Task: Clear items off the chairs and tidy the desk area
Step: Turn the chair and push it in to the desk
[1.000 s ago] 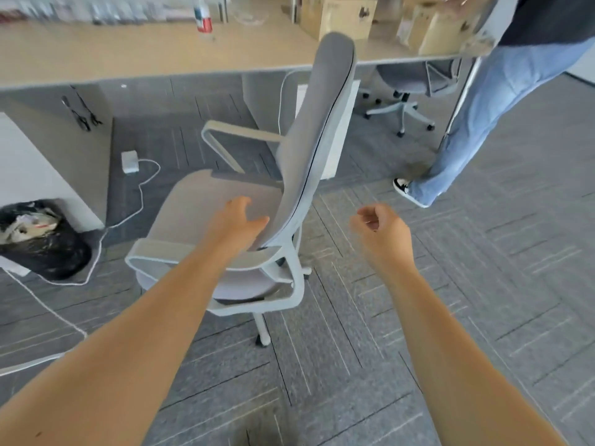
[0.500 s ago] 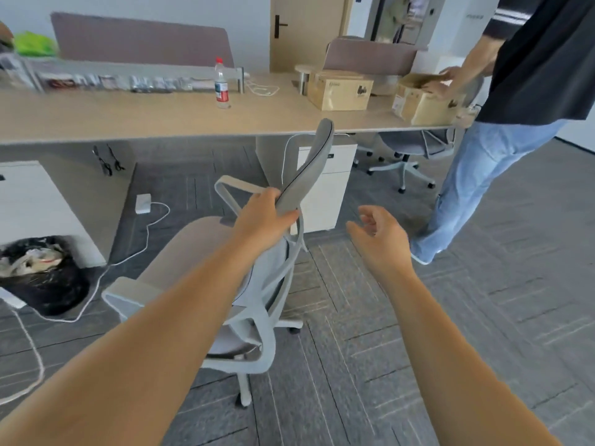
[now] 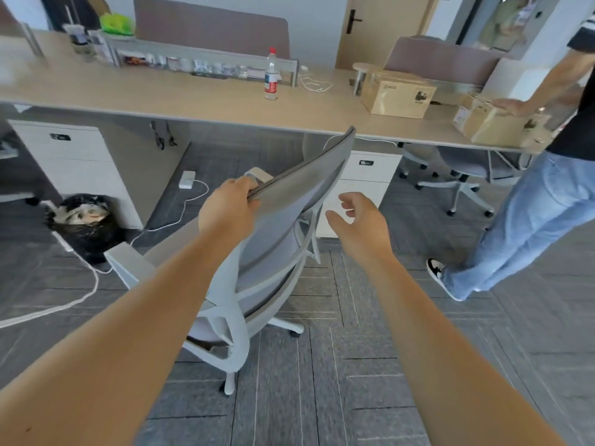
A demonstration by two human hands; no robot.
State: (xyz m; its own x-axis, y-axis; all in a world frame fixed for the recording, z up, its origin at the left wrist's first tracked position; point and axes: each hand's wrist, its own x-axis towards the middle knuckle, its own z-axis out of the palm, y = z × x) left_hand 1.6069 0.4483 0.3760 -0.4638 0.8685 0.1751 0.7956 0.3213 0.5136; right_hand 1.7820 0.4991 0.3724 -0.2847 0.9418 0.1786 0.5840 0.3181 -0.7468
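A grey office chair [image 3: 289, 220] stands in front of me, its backrest turned toward me and its seat bare. My left hand [image 3: 227, 209] grips the top left edge of the backrest. My right hand [image 3: 357, 220] hovers open just right of the backrest, not touching it. Beyond the chair runs a long wooden desk [image 3: 167, 98] with a water bottle [image 3: 271, 75], a cardboard box [image 3: 397, 93] and a white cable [image 3: 314, 82] on it.
Another person [image 3: 528, 201] stands at the right with a hand on a second cardboard box [image 3: 495, 123]. A second chair [image 3: 460, 169] is tucked under the desk there. A black rubbish bag [image 3: 85, 226], white floor cables [image 3: 77, 284] and drawer cabinets [image 3: 360, 185] lie under the desk.
My left hand rose from the chair's lower back to the top edge of the backrest and took hold of it. The chair has turned and my view has lifted toward the desk.
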